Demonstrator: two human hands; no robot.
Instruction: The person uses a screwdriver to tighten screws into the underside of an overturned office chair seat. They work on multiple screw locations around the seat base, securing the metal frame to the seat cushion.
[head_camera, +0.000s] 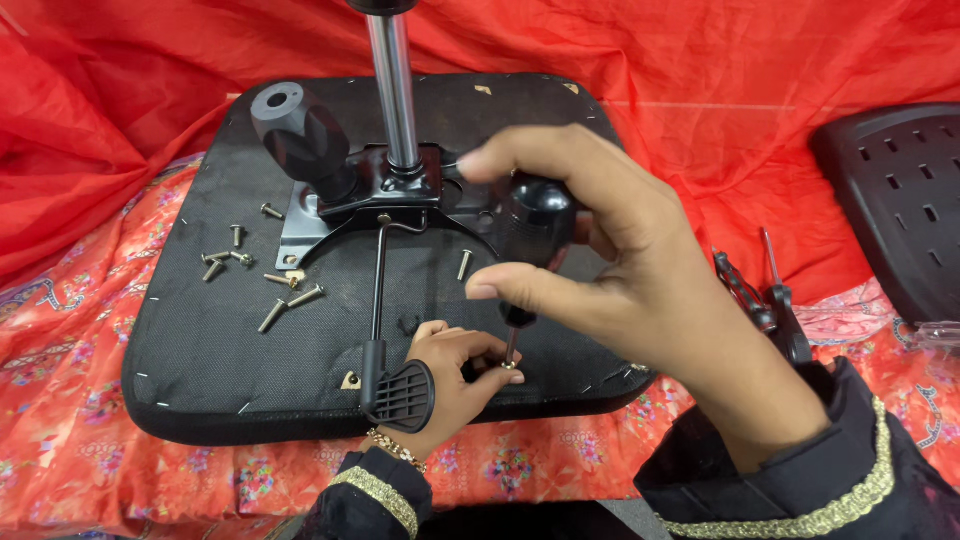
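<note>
red cloth (700, 60), loose bolts (270, 285) on it, black perforated panel (905, 200) at right

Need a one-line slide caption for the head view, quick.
Right hand drives a black-handled screwdriver into an upturned chair seat while the left hand steadies its tip.

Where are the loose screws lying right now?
In the head view, the loose screws lie scattered on the left part of the upturned black seat base, just left of the metal mounting plate.
</note>
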